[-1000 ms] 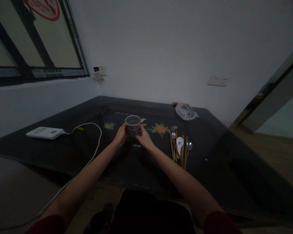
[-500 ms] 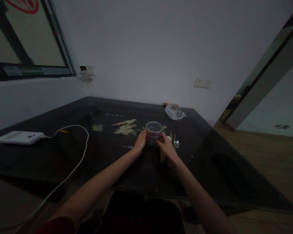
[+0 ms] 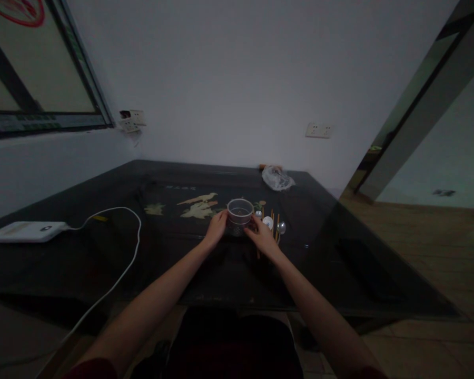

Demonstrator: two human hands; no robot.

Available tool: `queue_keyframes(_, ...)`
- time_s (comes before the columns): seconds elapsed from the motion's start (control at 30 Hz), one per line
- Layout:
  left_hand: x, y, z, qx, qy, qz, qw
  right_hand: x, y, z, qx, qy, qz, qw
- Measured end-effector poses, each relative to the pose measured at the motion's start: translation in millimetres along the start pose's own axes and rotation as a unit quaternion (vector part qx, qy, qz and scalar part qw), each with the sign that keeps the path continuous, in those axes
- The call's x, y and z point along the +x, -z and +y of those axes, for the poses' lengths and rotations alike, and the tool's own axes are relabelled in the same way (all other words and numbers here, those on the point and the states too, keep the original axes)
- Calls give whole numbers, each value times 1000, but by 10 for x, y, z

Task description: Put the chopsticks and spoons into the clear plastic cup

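A clear plastic cup [image 3: 239,212] stands on the dark table [image 3: 102,263], held from both sides. My left hand [image 3: 215,229] is wrapped round its left wall and my right hand [image 3: 262,237] round its right wall. Just right of the cup lie wooden chopsticks [image 3: 275,220], a white spoon [image 3: 267,222] and a metal spoon [image 3: 282,227]; my right hand covers their near ends.
A white power bank [image 3: 26,231] with a white cable [image 3: 130,247] lies at the table's left. A crumpled plastic bag [image 3: 277,179] sits at the far edge by the wall. A flower and bird picture [image 3: 197,205] decorates the tabletop. Wooden floor lies to the right.
Both hands have carried the cup to the right across the table, from the middle of the picture to beside the chopsticks and spoons. The view has turned right as well.
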State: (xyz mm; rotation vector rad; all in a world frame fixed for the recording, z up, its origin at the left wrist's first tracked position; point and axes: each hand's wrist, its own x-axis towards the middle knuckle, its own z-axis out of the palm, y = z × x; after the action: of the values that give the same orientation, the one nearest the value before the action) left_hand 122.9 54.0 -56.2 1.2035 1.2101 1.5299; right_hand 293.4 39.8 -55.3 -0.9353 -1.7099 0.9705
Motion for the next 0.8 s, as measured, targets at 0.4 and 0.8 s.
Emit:
queue_keyframes(0.4,26,41,-51,-16,44,-14,999,15,47,87,-4,-25,-7,1000)
queue_keyframes(0.8,46,70,-128,5,43,-35,998,47,79,125,10,-35,-23,999)
